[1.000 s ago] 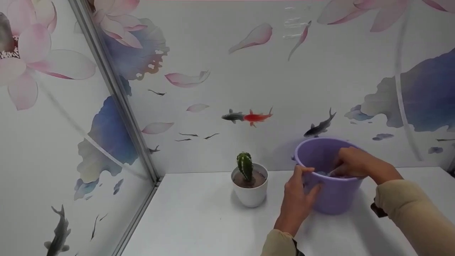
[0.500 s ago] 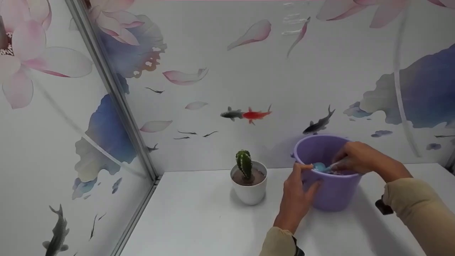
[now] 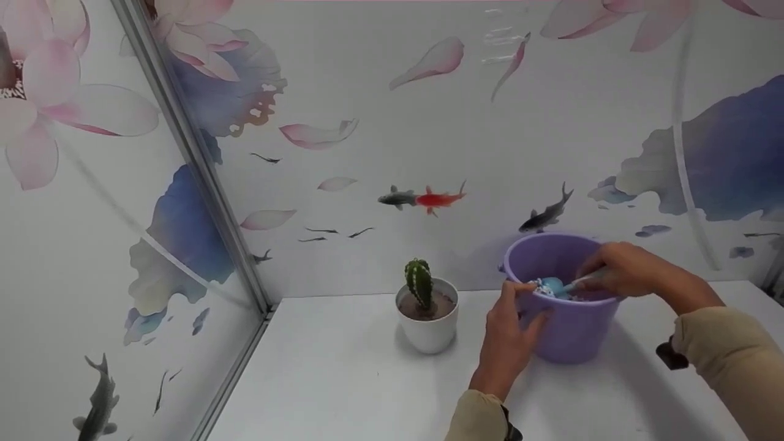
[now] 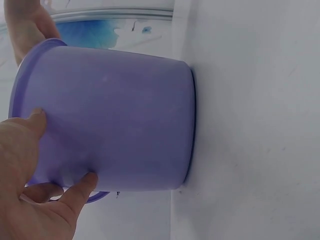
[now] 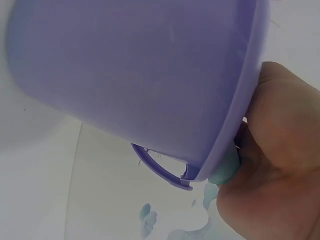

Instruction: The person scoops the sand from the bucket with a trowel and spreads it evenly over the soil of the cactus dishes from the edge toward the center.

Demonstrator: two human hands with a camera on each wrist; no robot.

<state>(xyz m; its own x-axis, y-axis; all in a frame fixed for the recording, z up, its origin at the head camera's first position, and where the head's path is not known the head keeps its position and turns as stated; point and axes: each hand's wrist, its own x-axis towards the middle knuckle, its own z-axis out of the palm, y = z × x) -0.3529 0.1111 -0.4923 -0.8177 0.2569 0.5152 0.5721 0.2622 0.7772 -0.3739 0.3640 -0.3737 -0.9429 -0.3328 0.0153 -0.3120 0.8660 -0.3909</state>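
Note:
A purple bucket (image 3: 579, 331) stands upright on the white table. My left hand (image 3: 511, 337) grips its near left side, with a finger at the rim and the thumb against the wall. In the left wrist view, fingertips (image 4: 89, 180) press the bucket's outer wall. My right hand (image 3: 625, 269) reaches over the right rim and pinches the pale handle of a small blue scoop (image 3: 554, 285). Small whitish bits (image 3: 542, 288) show at the scoop's head, by the near left rim. In the right wrist view the pale blue-green handle end (image 5: 227, 167) shows beside the palm.
A cactus (image 3: 419, 285) in a white pot (image 3: 429, 334) stands on the table (image 3: 331, 367) left of the bucket. A wall with printed fish and petals rises behind. The bucket's handle (image 5: 160, 172) hangs down its side.
My right hand has lifted and drawn right, bringing the blue scoop up from deeper in the bucket to the rim, whitish bits now visible. My left hand keeps its grip on the bucket.

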